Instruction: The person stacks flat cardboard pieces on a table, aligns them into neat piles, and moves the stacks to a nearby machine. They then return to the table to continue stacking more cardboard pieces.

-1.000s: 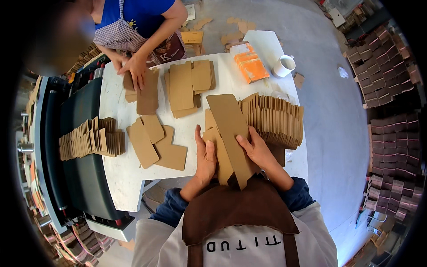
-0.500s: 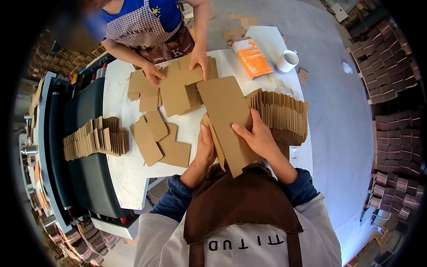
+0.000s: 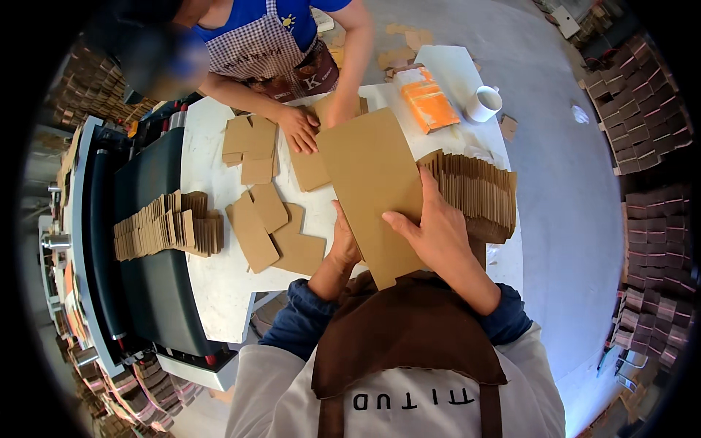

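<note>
A flat brown cardboard box blank [image 3: 372, 182] is held up in front of my chest, slightly tilted. My left hand [image 3: 345, 237] grips its left edge, with the thumb up along the edge and the fingers hidden behind it. On the other side, my right hand [image 3: 444, 232] has its thumb on the front face and the index finger along the right edge. A long row of folded cardboard pieces [image 3: 471, 191] stands beside my right hand. Several loose flat pieces [image 3: 296, 244] lie overlapping on the white table [image 3: 208, 285], left of my left hand.
Across the table a co-worker's hands [image 3: 298, 130] rest at more cardboard [image 3: 252, 142]. An orange-and-white package [image 3: 426, 101] and a white mug [image 3: 483, 104] stand at the far right. At left, a dark conveyor belt [image 3: 146, 292] carries folded cardboard [image 3: 157, 230].
The blank's left flap, standing apart before, no longer shows; the blank looks flatter and wider. My right hand has spread along its edge. The co-worker's hands have shifted over the cardboard.
</note>
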The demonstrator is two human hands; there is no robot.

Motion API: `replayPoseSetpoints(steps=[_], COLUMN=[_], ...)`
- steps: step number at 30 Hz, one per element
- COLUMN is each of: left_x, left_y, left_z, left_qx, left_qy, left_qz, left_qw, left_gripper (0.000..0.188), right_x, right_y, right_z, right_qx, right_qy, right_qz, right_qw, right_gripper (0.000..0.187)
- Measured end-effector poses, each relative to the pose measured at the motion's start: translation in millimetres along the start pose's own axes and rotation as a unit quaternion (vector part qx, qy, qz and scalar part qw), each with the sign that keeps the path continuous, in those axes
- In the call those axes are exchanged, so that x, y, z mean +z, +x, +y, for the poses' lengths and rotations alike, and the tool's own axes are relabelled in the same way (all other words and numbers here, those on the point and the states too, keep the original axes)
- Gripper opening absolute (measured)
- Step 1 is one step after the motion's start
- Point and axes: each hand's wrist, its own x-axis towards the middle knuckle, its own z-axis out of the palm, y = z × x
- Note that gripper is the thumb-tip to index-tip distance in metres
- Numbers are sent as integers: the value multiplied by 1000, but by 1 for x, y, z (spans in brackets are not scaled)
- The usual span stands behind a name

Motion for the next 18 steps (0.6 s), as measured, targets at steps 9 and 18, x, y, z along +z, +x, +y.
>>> replayPoseSetpoints(steps=[9,18], left_x=[16,-5], left_y=[31,41], left_z=[47,123], left_qx=[33,138], left_qy=[51,373], left_qz=[87,-10], left_qw=[994,918], left_gripper=[46,29], right_x=[-42,-95], right_y=[32,75], right_z=[24,25], right_qx=[14,-253], right_qy=[186,114], right_qz=[52,7], right_qw=[981,961], right_gripper=[56,27])
